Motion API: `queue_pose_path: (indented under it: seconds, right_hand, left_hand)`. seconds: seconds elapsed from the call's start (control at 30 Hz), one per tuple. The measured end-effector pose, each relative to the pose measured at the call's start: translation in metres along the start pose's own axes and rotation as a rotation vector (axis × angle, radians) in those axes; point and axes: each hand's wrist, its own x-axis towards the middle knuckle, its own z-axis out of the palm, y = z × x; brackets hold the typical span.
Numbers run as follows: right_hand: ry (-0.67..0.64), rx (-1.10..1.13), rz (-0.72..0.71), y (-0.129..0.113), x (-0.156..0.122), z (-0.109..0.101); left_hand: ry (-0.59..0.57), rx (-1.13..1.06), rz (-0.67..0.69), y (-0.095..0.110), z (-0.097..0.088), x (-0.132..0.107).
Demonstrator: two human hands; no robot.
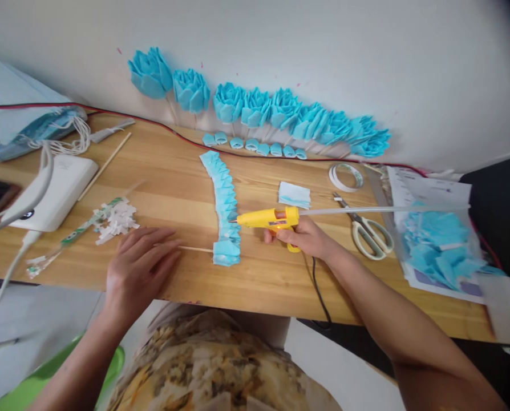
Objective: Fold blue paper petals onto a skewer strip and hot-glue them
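Observation:
My right hand (307, 238) is closed around the handle of a yellow glue gun (268, 218), whose nozzle touches a curved row of folded light-blue paper petals (225, 201) on the wooden table (169, 188). My left hand (140, 264) lies flat on the table with fingers stretched out, its fingertips resting on a thin wooden stick (195, 249) that runs into the lowest petal (226, 253). A clear glue stick (379, 210) juts out behind the gun.
Finished blue paper flowers (255, 107) lean on the wall, small rolled petals (255, 145) before them. Scissors (368, 231), tape roll (345, 176), folded blue paper (295, 194), a bag of blue pieces (438, 242), white scraps (114, 220), a power bank (53, 191) and cables also lie here.

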Motion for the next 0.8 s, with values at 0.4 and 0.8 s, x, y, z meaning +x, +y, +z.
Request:
queue_pose_path:
  seconds: [0.4, 0.8]
  right_hand:
    - [0.056, 0.115, -0.004, -0.0035, 0.0015, -0.0017]
    - [0.160, 0.542, 0.098, -0.0012, 0.0037, 0.0006]
  left_hand:
    - [-0.007, -0.002, 0.033, 0.0001, 0.0007, 0.0013]
    - [0.009, -0.002, 0.067, -0.0049, 0.0025, 0.0001]
